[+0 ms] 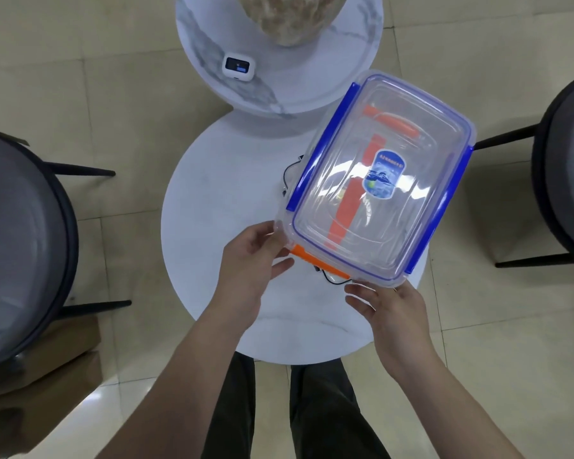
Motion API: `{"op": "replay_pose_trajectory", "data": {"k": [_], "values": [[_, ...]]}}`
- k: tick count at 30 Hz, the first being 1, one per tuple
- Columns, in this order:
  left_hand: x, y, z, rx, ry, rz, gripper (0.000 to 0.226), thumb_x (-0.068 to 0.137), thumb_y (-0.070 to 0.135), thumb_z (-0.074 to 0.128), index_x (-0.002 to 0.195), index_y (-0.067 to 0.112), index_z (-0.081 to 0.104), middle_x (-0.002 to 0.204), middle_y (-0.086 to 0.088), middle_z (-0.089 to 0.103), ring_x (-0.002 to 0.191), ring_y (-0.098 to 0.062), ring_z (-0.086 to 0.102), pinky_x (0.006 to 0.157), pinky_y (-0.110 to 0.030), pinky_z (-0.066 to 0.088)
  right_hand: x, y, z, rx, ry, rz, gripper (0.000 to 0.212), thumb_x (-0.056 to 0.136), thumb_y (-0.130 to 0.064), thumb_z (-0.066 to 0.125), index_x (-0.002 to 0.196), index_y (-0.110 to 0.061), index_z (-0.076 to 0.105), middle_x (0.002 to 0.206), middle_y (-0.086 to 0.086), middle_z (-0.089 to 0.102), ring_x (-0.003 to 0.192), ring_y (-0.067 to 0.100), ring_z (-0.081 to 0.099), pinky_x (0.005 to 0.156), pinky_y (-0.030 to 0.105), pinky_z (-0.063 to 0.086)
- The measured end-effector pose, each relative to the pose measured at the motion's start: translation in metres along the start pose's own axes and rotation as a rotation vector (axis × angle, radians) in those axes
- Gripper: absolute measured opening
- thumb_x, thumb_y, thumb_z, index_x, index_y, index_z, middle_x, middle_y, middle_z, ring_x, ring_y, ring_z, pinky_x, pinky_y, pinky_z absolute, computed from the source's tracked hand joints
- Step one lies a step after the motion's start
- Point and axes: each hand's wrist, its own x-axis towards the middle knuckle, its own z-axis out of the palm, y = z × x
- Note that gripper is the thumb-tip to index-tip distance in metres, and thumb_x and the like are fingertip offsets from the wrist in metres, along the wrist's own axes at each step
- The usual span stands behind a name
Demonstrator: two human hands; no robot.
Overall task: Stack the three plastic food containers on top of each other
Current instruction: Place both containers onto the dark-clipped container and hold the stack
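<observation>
A clear plastic container with blue clips (pixel 378 180) sits tilted over the right half of the round white table (pixel 212 200). My left hand (pixel 256 260) pinches its near left corner, thumb on top and fingers below. My right hand (pixel 391 306) grips its near right corner. Beneath it lies a second clear container with orange clips (pixel 318 260), seen mostly through the top one. Thin black parts (pixel 289 173) stick out under the stack; I cannot tell whether they belong to a third container.
A higher marble round table (pixel 328 77) stands behind, bearing a small white device (pixel 239 66) and a stone-like object (pixel 292 18). Dark round chairs stand at the left (pixel 24 243) and right (pixel 567 167). A cardboard box (pixel 47 359) lies on the floor at the lower left.
</observation>
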Motion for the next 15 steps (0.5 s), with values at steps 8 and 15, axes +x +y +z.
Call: {"op": "replay_pose_trajectory", "data": {"k": [8,15], "values": [[-0.001,-0.012,-0.003,-0.039,-0.05,-0.013,0.022,0.093,0.022,0.071,0.113,0.015,0.071,0.099,-0.002,0.077,0.093,-0.019,0.075,0.086,-0.036,0.063,0.004,0.001,-0.012,0.021,0.003,-0.099,0.021,0.09,-0.002,0.068,0.109,-0.011,0.071,0.097,0.012,0.075,0.082,0.023,0.074,0.08,0.035,0.063],[-0.014,-0.033,0.002,-0.157,-0.114,-0.064,0.015,0.096,0.023,0.069,0.107,0.013,0.069,0.08,0.001,0.078,0.075,-0.017,0.074,0.069,-0.032,0.064,0.022,0.004,-0.037,-0.015,0.033,-0.165,0.027,0.088,0.007,0.063,0.086,-0.015,0.078,0.086,0.006,0.077,0.082,0.021,0.074,0.079,0.031,0.063]]}}
